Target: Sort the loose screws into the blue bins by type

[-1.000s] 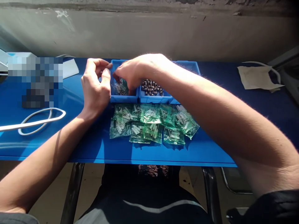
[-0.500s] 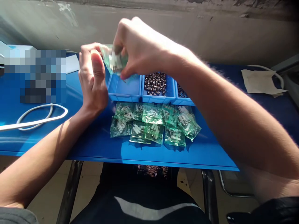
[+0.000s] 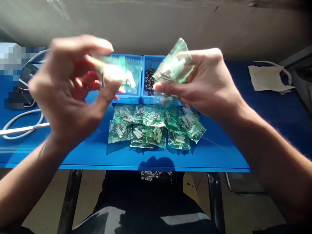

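Note:
My left hand (image 3: 70, 87), blurred, is closed on a green plastic packet (image 3: 122, 73) with white and metal pieces inside. My right hand (image 3: 207, 81) pinches another green packet (image 3: 173, 65), tilted, over the blue bins (image 3: 129, 99). Dark screws (image 3: 149, 79) lie in the bin behind that packet, which partly hides them. Several filled green packets (image 3: 156, 135) rest in two rough rows on the blue table in front of the bins.
A white cable (image 3: 24, 130) loops on the left of the blue table (image 3: 85, 159), near a partly pixelated dark object. A beige paper (image 3: 266, 78) lies at the right with another cable behind it. The wall stands behind the table.
My hands have moved apart, the right one to the right. A packet now shows in each hand, where one was visible between them. The view has shifted slightly.

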### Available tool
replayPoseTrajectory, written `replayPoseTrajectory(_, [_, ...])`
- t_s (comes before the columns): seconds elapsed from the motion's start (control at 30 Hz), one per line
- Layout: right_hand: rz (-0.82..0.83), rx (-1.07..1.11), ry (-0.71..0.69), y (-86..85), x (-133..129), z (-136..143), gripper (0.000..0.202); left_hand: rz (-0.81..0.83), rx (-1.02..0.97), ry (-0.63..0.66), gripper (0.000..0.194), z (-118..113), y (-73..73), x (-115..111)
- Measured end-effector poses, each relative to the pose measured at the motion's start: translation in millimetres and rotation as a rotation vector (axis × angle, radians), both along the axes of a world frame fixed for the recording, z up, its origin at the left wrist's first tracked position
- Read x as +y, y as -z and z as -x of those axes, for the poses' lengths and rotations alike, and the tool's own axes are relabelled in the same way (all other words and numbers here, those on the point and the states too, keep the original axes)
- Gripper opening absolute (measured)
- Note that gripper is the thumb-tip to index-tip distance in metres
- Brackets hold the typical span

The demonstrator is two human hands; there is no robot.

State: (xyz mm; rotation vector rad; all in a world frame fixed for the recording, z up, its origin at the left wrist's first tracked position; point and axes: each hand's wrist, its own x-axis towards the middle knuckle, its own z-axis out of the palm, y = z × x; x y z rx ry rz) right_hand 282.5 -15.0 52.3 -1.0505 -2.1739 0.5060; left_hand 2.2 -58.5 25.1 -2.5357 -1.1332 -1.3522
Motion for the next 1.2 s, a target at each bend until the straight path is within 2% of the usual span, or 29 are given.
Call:
replayPoseTrajectory(0.03, [0.026, 0.024, 0.002, 4.5, -5, -8, 0.029, 0.057, -0.074, -0.076, 0.049, 4, 2.7, -11])
replayPoseTrajectory(0.07, [0.047, 0.058, 0.008, 8.3, -10, -14, 0.023, 0.134, 0.034, -0.036, 0.051, 8, 5.8, -23])
replayPoseTrajectory(0.1, [0.050, 0.083, 0.022, 11.3, -15, -19, 0.018, 0.068, 0.093, 0.043, 0.059, 13, 9.1, -35])
replayPoseTrajectory(0.13, [0.033, 0.095, 0.040, 13.6, -21, -21, 0.014, 0.012, 0.154, 0.060, 0.066, 17, 12.5, -46])
replayPoseTrajectory(0.23, [-0.107, 0.053, 0.049, 19.0, -40, -21, 0.017, 0.046, 0.330, 0.062, 0.077, 21, 22.2, -73])
replayPoseTrajectory(0.3, [-0.227, 0.024, -0.053, 23.6, -49, -21, 0.018, 0.004, 0.419, 0.075, 0.081, 19, 28.5, -83])
replayPoseTrajectory(0.4, [-0.423, 0.004, -0.251, 33.2, -55, -27, 0.022, 0.017, 0.524, 0.049, 0.085, 20, 36.9, -87])
replayPoseTrajectory(0.5, [-0.535, -0.069, -0.342, 42.1, -59, -43, 0.020, 0.051, 0.530, 0.009, 0.078, 23, 40.6, -88])
replayPoseTrajectory(0.63, [-0.509, -0.182, -0.376, 48.8, -66, -67, 0.026, 0.052, 0.464, 0.001, 0.069, 16, 36.9, -86])
replayPoseTrajectory(0.77, [-0.444, -0.204, -0.301, 50.2, -73, -76, 0.035, 0.049, 0.514, 0.064, 0.058, -6, 32.0, -72])
replayPoseTrajectory(0.87, [-0.332, -0.151, -0.234, 44.3, -78, -74, 0.030, 0.033, 0.569, 0.117, 0.050, -19, 32.0, -62])
replayPoseTrajectory(0.93, [-0.189, -0.022, -0.090, 36.2, -79, -71, 0.026, 0.033, 0.568, 0.147, 0.047, -21, 33.2, -58])
replayPoseTrajectory(1.03, [0.263, 0.241, 0.068, 21.1, -74, -65, 0.026, 0.085, 0.440, 0.171, 0.053, -20, 33.0, -59])
replayPoseTrajectory(1.1, [0.601, 0.347, 0.043, 12.1, -68, -56, 0.033, 0.175, 0.265, 0.164, 0.059, -18, 29.5, -60])
replayPoseTrajectory(1.13, [0.701, 0.361, 0.006, 8.7, -65, -50, 0.034, 0.248, 0.160, 0.158, 0.062, -19, 26.7, -61])
replayPoseTrajectory(1.2, [0.739, 0.359, -0.079, 4.7, -60, -35, 0.028, 0.433, -0.051, 0.153, 0.063, -21, 19.6, -61])
